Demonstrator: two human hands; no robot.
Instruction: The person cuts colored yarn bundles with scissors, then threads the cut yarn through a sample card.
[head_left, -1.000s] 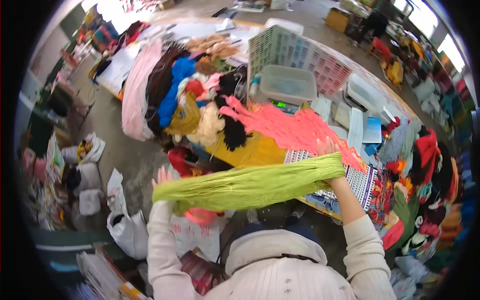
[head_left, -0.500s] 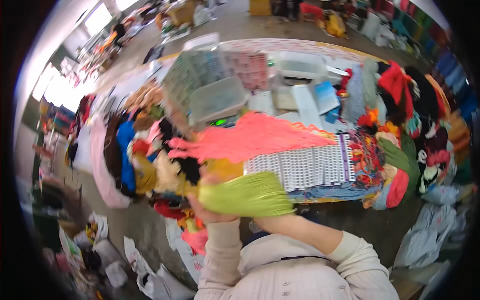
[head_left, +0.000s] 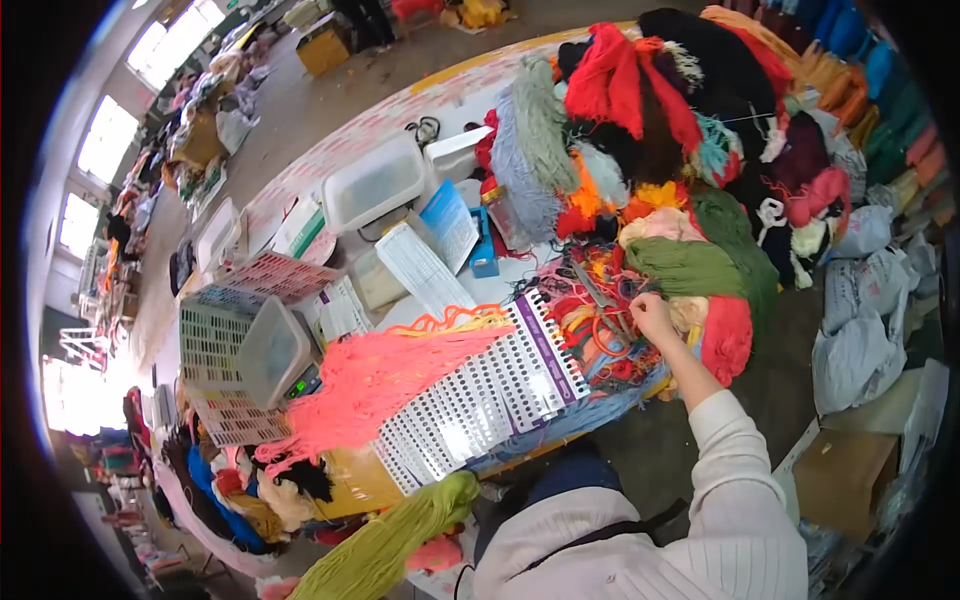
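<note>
My right hand (head_left: 652, 317) is over the heap of tangled yarn scraps (head_left: 575, 340) on the table's right part. Its fingers are curled together, and whatever they may hold is too small to make out. Just left of the fingertips lie scissors (head_left: 597, 287) with an orange handle loop, on the scraps. A skein of lime-green yarn (head_left: 400, 540) hangs at the lower left, off the table's near edge. My left hand is out of sight. Coral-pink yarn (head_left: 380, 385) is spread across the white spiral-bound strips with rows of holes (head_left: 470, 405).
A plastic basket (head_left: 215, 335), clear tubs (head_left: 375, 185), papers (head_left: 425, 265) and a blue box (head_left: 484, 245) stand farther back. Piled skeins, olive green (head_left: 690, 265) and red (head_left: 605, 85) among them, crowd the right. White bags (head_left: 860, 340) and a cardboard box (head_left: 845, 480) are beyond the table.
My view has turned to the right. The lime-green skein, earlier stretched between both hands, now hangs at the lower left. My right hand has left it and moved to the scrap heap.
</note>
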